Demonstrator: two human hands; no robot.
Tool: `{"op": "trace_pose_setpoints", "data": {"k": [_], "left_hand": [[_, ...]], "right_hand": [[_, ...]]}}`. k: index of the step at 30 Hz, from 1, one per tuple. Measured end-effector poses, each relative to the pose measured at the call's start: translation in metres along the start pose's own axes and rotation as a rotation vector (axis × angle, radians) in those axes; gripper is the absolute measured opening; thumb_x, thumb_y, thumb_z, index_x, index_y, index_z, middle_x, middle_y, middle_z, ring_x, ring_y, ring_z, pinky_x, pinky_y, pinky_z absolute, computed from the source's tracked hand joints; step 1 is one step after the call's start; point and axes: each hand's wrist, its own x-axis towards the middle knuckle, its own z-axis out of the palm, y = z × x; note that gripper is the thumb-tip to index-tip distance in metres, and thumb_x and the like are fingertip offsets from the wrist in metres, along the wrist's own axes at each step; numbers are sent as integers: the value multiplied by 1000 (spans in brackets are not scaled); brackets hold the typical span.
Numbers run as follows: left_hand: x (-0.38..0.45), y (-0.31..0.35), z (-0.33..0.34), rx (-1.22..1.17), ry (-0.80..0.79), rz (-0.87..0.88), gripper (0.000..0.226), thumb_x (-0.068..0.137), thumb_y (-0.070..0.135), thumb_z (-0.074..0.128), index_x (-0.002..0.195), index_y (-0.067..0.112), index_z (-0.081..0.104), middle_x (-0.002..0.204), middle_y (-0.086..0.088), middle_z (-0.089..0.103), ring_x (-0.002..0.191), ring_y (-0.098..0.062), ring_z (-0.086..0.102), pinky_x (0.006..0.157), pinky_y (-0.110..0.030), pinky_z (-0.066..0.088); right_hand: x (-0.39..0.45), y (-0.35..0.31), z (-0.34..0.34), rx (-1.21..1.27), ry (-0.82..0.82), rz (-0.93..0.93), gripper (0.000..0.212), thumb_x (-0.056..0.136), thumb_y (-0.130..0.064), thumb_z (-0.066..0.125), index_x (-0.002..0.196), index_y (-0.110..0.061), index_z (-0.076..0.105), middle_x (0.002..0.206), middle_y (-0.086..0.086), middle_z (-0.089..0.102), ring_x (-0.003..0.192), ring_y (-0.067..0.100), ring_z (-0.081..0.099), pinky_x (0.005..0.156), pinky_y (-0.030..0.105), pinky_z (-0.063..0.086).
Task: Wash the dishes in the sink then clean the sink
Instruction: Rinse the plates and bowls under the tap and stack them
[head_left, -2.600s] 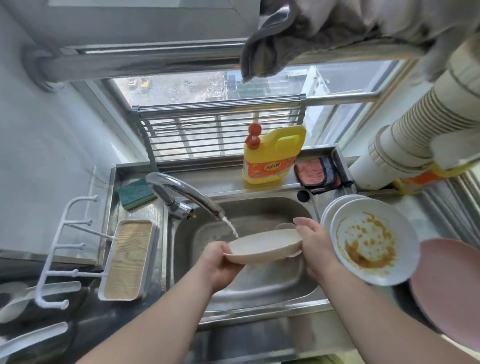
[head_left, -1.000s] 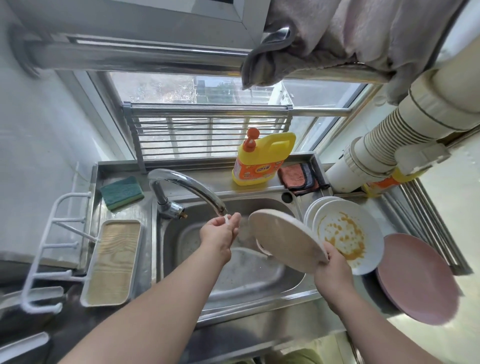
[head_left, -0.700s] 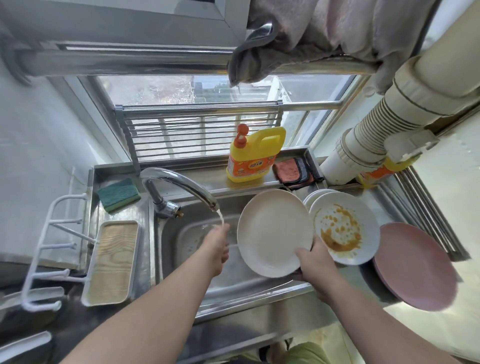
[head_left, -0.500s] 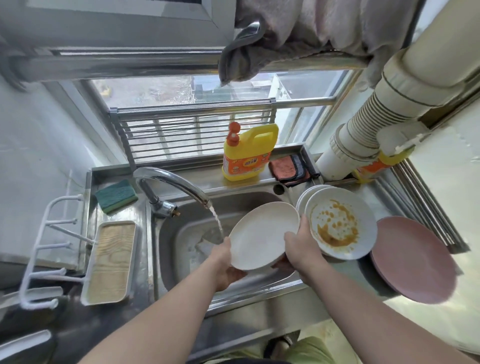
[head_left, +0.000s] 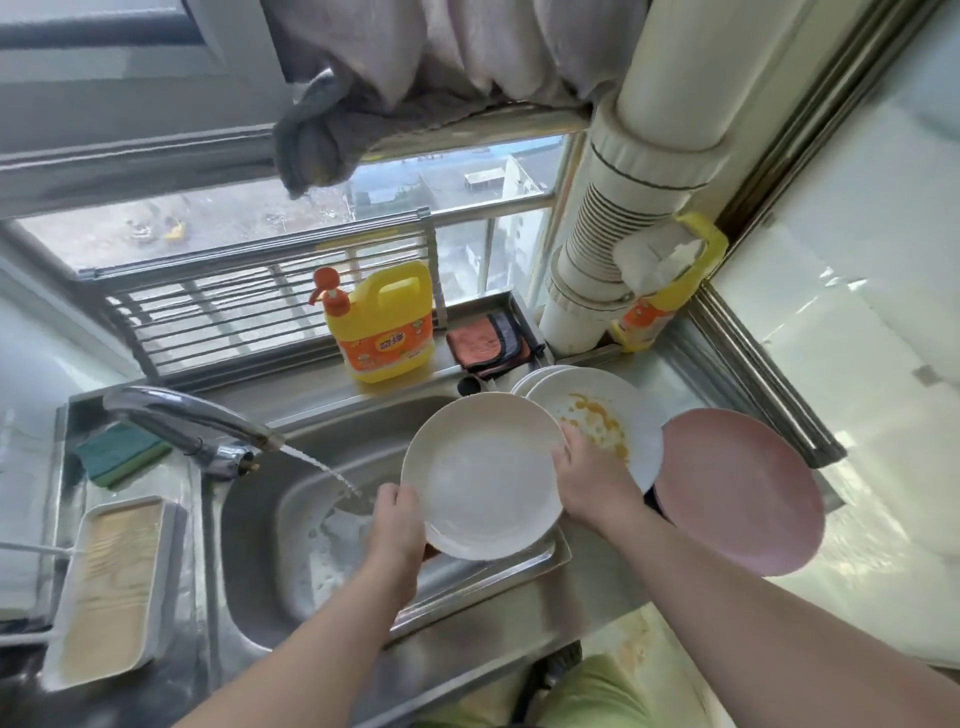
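both hands clamp the white plate (head_left: 480, 475), left hand (head_left: 397, 525) curled on its near-left rim and right hand (head_left: 589, 480) on its right edge, tilting it face-up over the sink (head_left: 270, 525) just right of the faucet (head_left: 182, 421) stream, probably so rinse water drains off.

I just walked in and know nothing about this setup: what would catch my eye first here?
Front and centre, a round white plate is held over the steel sink by both hands, the left hand on its near-left rim and the right hand on its right rim. Just left, water streams from the chrome tap. Behind stands a bright yellow detergent jug, and right of the held plate lies a sauce-stained white plate.
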Motion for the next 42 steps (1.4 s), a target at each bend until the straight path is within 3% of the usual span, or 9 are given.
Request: {"op": "trace_pose_setpoints", "data": {"k": [4, 8, 11, 18, 23, 26, 31, 36, 42], "left_hand": [[-24, 16, 74, 423, -104, 213, 24, 108, 34, 42, 93, 19, 53, 96, -19, 69, 68, -31, 68, 62, -42, 61], [-50, 19, 168, 665, -336, 232, 22, 105, 35, 44, 99, 17, 55, 88, -25, 73, 64, -41, 74, 54, -44, 63], [-64, 10, 233, 778, -431, 234, 26, 102, 33, 48, 117, 16, 60, 99, -22, 74, 78, -40, 77, 65, -51, 65], [-77, -11, 302, 992, -398, 321, 33, 101, 18, 51, 132, 18, 61, 126, -8, 68, 114, -30, 66, 88, -31, 50], [-61, -5, 272, 831, -410, 250, 23, 96, 23, 52, 104, 35, 70, 104, 2, 75, 95, -22, 73, 88, -40, 62], [-41, 11, 243, 814, -149, 329, 31, 98, 17, 52, 121, 30, 68, 126, -1, 63, 113, -22, 60, 95, -30, 47], [-13, 29, 192, 839, 195, 229, 56, 96, 10, 51, 150, 24, 48, 143, -12, 39, 135, -33, 37, 112, -44, 36], [-1, 24, 175, 845, 157, 117, 33, 95, 14, 52, 128, 16, 55, 128, -14, 51, 102, -32, 53, 88, -51, 58], [-4, 16, 175, 812, 111, 76, 35, 96, 13, 42, 128, 22, 52, 124, -14, 47, 95, -34, 59, 88, -54, 59]], "right_hand": [[-1, 81, -49, 53, 142, 59, 43, 112, -33, 32, 153, -22, 42, 130, 16, 65, 118, 38, 59, 91, 43, 43], [-4, 176, -95, -26, 272, 228, 48, 112, -42, 26, 139, -19, 58, 116, 13, 69, 108, 35, 63, 92, 45, 47], [-5, 239, -119, -16, 290, 340, 37, 109, -43, 24, 142, -45, 41, 110, 9, 65, 105, 39, 64, 85, 45, 48], [3, 311, -128, 37, 218, 452, 43, 109, -37, 28, 151, -40, 34, 112, 22, 68, 100, 40, 64, 87, 46, 50], [17, 294, -136, 14, 269, 501, 45, 106, -43, 34, 150, -36, 32, 137, 15, 56, 116, 43, 60, 88, 50, 44], [36, 256, -138, 2, 314, 197, 41, 106, -31, 43, 146, -26, 46, 139, 9, 56, 118, 35, 59, 86, 44, 45], [87, 163, -103, 8, 16, -115, 40, 107, -30, 39, 144, -19, 51, 141, 9, 51, 123, 32, 54, 99, 47, 49], [116, 121, -79, -166, -112, -3, 39, 107, -22, 39, 144, -9, 44, 141, 17, 46, 122, 38, 55, 93, 42, 44], [122, 119, -68, -169, -43, 21, 25, 108, -24, 38, 130, -16, 44, 114, 13, 60, 104, 35, 60, 87, 48, 51]]}}
